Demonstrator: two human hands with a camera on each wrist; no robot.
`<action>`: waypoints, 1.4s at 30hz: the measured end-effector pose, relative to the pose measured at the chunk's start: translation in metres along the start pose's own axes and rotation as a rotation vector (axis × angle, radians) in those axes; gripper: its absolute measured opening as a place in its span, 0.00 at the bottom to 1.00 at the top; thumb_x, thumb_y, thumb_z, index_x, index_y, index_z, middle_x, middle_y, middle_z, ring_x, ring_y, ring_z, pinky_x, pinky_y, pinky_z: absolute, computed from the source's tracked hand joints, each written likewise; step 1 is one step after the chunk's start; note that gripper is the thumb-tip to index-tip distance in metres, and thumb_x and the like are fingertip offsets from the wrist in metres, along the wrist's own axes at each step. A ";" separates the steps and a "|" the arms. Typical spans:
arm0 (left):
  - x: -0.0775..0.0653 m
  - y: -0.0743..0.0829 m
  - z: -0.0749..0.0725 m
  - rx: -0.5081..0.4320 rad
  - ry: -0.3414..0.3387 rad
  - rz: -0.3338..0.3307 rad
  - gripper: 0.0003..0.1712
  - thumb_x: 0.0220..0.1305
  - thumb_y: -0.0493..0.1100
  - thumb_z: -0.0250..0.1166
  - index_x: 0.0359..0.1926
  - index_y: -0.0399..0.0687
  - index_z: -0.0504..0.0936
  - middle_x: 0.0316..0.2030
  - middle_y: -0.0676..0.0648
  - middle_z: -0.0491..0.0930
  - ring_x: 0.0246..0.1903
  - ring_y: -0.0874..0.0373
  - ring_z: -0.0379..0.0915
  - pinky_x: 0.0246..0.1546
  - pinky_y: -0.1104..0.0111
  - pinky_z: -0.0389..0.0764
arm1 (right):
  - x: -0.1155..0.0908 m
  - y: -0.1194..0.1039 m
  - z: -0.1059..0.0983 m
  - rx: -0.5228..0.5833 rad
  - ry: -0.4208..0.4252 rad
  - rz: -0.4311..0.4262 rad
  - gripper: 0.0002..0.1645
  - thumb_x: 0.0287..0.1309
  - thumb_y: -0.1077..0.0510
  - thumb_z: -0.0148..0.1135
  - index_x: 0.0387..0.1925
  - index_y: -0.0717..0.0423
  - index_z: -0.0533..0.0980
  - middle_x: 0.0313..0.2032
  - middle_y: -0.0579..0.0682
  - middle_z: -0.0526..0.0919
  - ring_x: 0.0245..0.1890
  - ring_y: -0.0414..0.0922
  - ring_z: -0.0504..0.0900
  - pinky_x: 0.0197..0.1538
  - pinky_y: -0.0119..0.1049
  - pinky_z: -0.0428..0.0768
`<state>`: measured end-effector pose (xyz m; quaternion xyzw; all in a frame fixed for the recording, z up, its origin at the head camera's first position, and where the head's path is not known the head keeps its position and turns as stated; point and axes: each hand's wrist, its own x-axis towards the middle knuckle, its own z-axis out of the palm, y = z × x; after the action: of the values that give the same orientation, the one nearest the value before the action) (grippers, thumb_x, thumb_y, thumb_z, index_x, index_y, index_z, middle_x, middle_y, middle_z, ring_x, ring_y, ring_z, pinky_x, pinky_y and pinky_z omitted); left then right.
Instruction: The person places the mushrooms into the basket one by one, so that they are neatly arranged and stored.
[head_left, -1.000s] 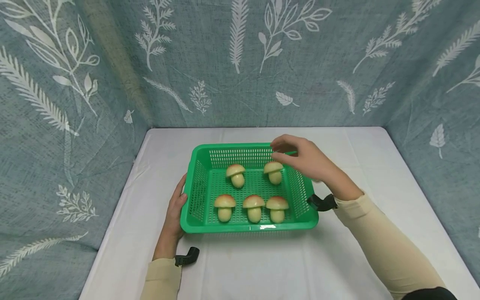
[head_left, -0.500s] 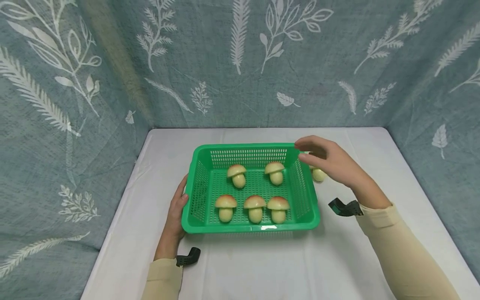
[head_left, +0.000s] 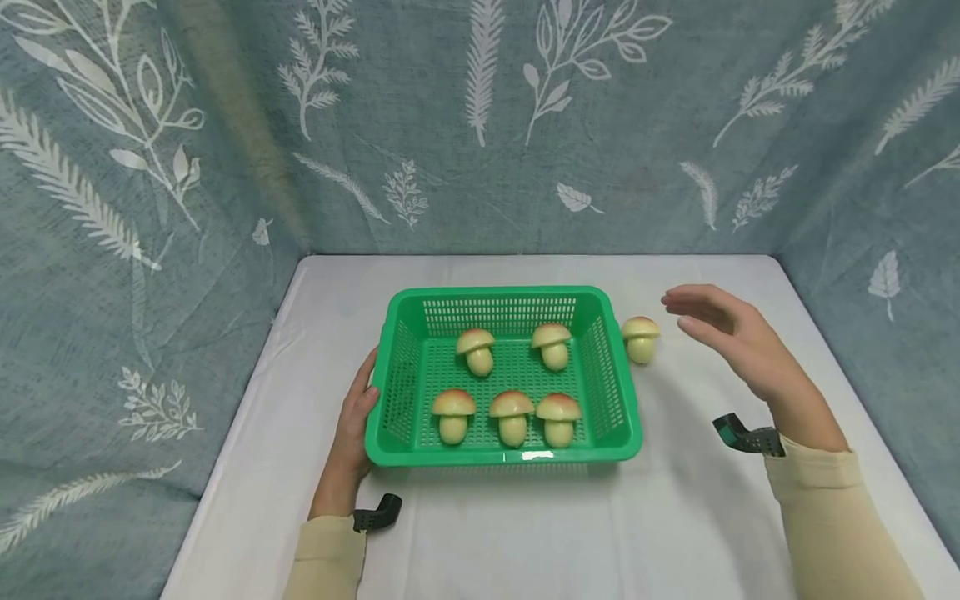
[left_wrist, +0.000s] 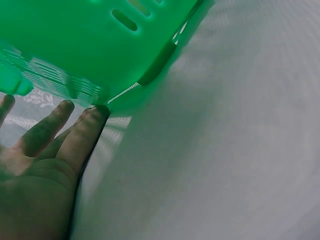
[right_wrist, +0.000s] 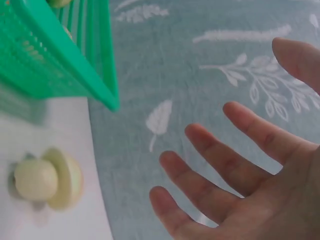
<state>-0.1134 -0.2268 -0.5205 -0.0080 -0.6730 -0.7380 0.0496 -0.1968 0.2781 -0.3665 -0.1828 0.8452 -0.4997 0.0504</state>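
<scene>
A green plastic basket (head_left: 502, 457) stands on the table, with several toy mushrooms inside, among them a mushroom (head_left: 453, 415) at the front left. My left hand (head_left: 351, 425) rests against the basket's left side, its thumb beside the rim. In the left wrist view, the left fingers (left_wrist: 82, 140) reach out fairly straight along the basket wall (left_wrist: 75, 50). One more mushroom (head_left: 641, 339) stands on the table just right of the basket. My right hand (head_left: 731, 337) hovers to the right of that mushroom, holding nothing, its fingers (right_wrist: 220, 160) spread.
A white cloth covers the table (head_left: 517, 542). Blue-grey curtains with white leaf prints (head_left: 517, 192) hang behind the table and at both sides. A black wrist camera (head_left: 750, 435) sits on the right wrist, another wrist camera (head_left: 377, 513) on the left.
My right hand has moved right, from above the basket's back right corner to past the outside mushroom, which now shows fully. The left hand and basket stay nearly in place.
</scene>
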 end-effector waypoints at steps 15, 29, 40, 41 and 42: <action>0.001 -0.005 0.000 -0.007 0.002 0.014 0.41 0.77 0.52 0.46 0.88 0.58 0.54 0.83 0.48 0.58 0.78 0.46 0.60 0.63 0.68 0.77 | -0.010 0.049 -0.033 -0.073 0.096 0.011 0.26 0.82 0.59 0.58 0.75 0.62 0.72 0.66 0.49 0.79 0.63 0.35 0.77 0.60 0.22 0.71; 0.000 -0.005 0.000 -0.024 0.007 0.011 0.41 0.77 0.51 0.47 0.88 0.57 0.55 0.83 0.45 0.59 0.74 0.49 0.66 0.61 0.67 0.79 | 0.008 0.103 -0.049 0.108 0.107 0.131 0.25 0.83 0.57 0.57 0.75 0.57 0.72 0.66 0.49 0.76 0.64 0.40 0.76 0.59 0.26 0.78; 0.000 -0.007 0.000 -0.027 0.006 0.017 0.42 0.76 0.53 0.47 0.88 0.57 0.54 0.82 0.45 0.59 0.73 0.49 0.67 0.60 0.67 0.80 | 0.015 0.114 -0.044 0.098 0.087 0.159 0.28 0.83 0.53 0.59 0.75 0.60 0.70 0.68 0.54 0.75 0.63 0.36 0.75 0.60 0.28 0.79; 0.001 -0.007 0.000 -0.027 0.007 0.016 0.42 0.76 0.53 0.47 0.88 0.57 0.55 0.82 0.45 0.59 0.73 0.49 0.68 0.60 0.67 0.80 | 0.016 0.115 -0.044 0.109 0.082 0.151 0.28 0.83 0.54 0.59 0.75 0.60 0.70 0.68 0.53 0.75 0.63 0.36 0.76 0.60 0.28 0.80; 0.001 -0.007 0.000 -0.025 0.008 0.015 0.42 0.76 0.54 0.47 0.88 0.58 0.55 0.82 0.46 0.59 0.73 0.49 0.68 0.59 0.67 0.80 | 0.017 0.116 -0.043 0.122 0.080 0.148 0.27 0.83 0.54 0.59 0.75 0.59 0.71 0.67 0.51 0.75 0.63 0.37 0.76 0.60 0.29 0.80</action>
<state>-0.1148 -0.2260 -0.5272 -0.0107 -0.6634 -0.7460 0.0577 -0.2542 0.3581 -0.4439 -0.0965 0.8256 -0.5522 0.0642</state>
